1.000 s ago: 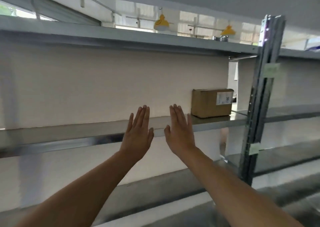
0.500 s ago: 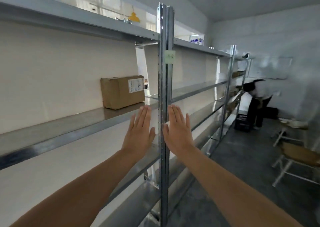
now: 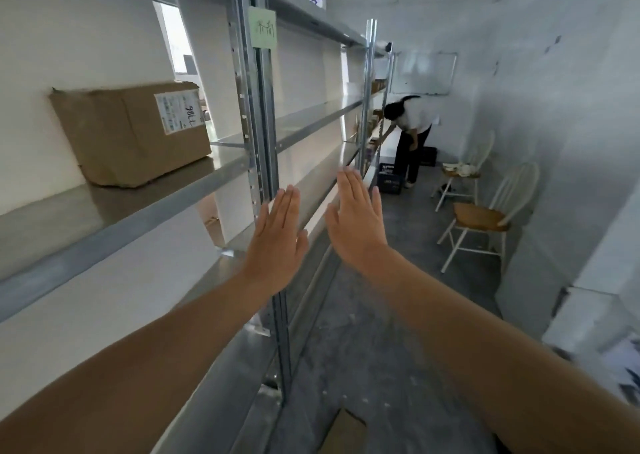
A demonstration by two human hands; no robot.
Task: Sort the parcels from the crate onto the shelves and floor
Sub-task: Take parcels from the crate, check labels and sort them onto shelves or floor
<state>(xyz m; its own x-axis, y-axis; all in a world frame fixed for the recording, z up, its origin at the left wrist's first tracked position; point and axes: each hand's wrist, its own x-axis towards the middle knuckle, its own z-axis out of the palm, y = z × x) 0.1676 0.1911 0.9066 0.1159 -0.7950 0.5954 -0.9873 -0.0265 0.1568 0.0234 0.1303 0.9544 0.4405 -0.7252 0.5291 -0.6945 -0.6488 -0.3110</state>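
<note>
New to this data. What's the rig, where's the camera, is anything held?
No robot here: a person wears one wide-angle camera on the head, so you look out along their own forearms. The left hand and right hand are raised flat, fingers straight, holding nothing. On the metal shelf at left sits one cardboard parcel with a white label. Down the aisle another person bends near a dark crate on the floor; two chairs stand by the right wall.

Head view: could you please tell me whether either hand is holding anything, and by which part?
Nothing is held: the left hand and right hand are flat and empty; the cardboard parcel sits on the shelf.
</note>
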